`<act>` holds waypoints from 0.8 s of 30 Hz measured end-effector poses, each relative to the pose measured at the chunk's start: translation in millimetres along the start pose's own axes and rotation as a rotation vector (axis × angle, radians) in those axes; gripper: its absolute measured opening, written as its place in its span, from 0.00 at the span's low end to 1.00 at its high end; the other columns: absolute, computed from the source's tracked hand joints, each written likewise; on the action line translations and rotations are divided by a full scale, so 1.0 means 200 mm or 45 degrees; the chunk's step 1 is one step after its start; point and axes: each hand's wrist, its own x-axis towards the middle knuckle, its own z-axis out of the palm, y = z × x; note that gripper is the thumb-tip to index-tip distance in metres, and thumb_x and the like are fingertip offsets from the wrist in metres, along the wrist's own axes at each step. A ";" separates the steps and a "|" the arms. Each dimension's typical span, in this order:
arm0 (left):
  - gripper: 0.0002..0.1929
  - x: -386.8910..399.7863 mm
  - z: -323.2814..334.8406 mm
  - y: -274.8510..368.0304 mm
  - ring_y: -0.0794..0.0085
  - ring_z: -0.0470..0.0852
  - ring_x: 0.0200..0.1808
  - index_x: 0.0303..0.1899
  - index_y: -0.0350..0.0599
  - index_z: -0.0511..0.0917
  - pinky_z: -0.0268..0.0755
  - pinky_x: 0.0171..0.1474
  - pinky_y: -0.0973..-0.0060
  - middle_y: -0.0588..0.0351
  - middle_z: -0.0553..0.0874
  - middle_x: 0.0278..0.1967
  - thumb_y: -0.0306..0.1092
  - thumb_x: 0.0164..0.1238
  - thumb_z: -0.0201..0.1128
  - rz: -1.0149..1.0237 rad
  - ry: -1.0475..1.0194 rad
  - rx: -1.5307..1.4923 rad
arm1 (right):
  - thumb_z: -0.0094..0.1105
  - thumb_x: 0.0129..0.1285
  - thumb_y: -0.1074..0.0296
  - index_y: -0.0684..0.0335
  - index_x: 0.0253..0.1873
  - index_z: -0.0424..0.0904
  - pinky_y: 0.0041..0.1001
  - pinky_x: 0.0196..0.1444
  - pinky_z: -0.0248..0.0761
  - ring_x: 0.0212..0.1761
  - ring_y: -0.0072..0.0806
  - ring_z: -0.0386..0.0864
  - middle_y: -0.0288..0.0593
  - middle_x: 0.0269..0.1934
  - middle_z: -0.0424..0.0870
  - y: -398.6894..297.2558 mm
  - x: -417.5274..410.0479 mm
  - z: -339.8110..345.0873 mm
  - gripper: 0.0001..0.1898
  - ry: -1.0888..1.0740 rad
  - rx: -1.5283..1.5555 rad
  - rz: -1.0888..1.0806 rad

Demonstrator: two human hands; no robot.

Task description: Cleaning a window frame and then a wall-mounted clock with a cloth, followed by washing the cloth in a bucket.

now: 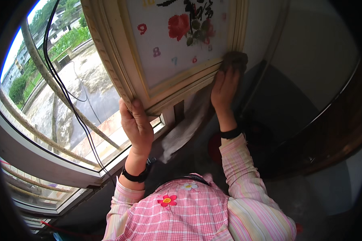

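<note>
A cross-stitch clock face (175, 63) with coloured numerals and red roses sits in a wide cream moulded frame (181, 92), whose upper part runs out of view. My left hand (138, 125) grips the frame's lower left corner, thumb on the front face. With my right hand (227, 87) I press a dark, bunched cloth (234, 60) against the lower right corner. The fingertips are partly lost in the cloth. Both wrists wear black bands.
To the left is a window with a white frame (101, 174), rusty bars (66, 96) and hanging black cables (69, 102). A pale wall (316, 39) and a dark brown wooden surface (335, 132) lie to the right. Below the frame hangs a greyish sheet-like thing (181, 135).
</note>
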 end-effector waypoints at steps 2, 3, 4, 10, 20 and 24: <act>0.15 0.01 -0.01 -0.01 0.77 0.73 0.43 0.54 0.38 0.72 0.66 0.49 0.78 0.57 0.79 0.41 0.40 0.81 0.47 0.068 -0.012 0.044 | 0.45 0.74 0.63 0.79 0.62 0.66 0.48 0.66 0.58 0.62 0.66 0.65 0.74 0.60 0.66 -0.01 -0.02 0.00 0.23 0.026 0.017 0.019; 0.16 0.01 -0.01 -0.01 0.77 0.73 0.43 0.55 0.38 0.72 0.66 0.49 0.78 0.57 0.79 0.42 0.41 0.81 0.47 0.044 0.003 0.046 | 0.45 0.74 0.63 0.80 0.62 0.64 0.48 0.67 0.56 0.63 0.66 0.63 0.73 0.59 0.66 -0.03 -0.02 -0.01 0.23 0.062 0.033 0.029; 0.16 0.00 -0.01 -0.01 0.77 0.74 0.44 0.55 0.38 0.72 0.66 0.49 0.78 0.57 0.79 0.42 0.41 0.81 0.47 0.019 0.017 0.048 | 0.45 0.74 0.63 0.80 0.62 0.64 0.48 0.67 0.56 0.63 0.66 0.63 0.73 0.59 0.66 -0.04 -0.04 0.01 0.23 0.054 0.027 0.036; 0.22 0.01 0.05 0.04 0.82 0.71 0.42 0.58 0.36 0.71 0.64 0.48 0.82 0.61 0.77 0.41 0.47 0.81 0.46 0.012 -0.001 0.041 | 0.53 0.71 0.64 0.78 0.61 0.63 0.41 0.68 0.55 0.66 0.51 0.65 0.68 0.61 0.66 -0.08 -0.36 0.14 0.23 0.069 0.482 0.664; 0.20 0.00 0.02 0.00 0.82 0.73 0.43 0.56 0.38 0.72 0.65 0.50 0.82 0.62 0.78 0.43 0.47 0.81 0.47 0.010 -0.034 0.002 | 0.55 0.72 0.64 0.72 0.67 0.62 0.31 0.67 0.59 0.63 0.34 0.68 0.51 0.62 0.71 0.20 -0.15 0.05 0.25 0.078 1.289 1.082; 0.19 -0.02 0.04 0.00 0.80 0.75 0.50 0.58 0.39 0.70 0.66 0.57 0.79 0.60 0.79 0.49 0.44 0.81 0.48 -0.075 -0.115 -0.182 | 0.55 0.70 0.68 0.71 0.62 0.66 0.32 0.65 0.60 0.59 0.35 0.71 0.49 0.56 0.75 0.00 -0.23 0.19 0.20 -0.112 1.133 0.540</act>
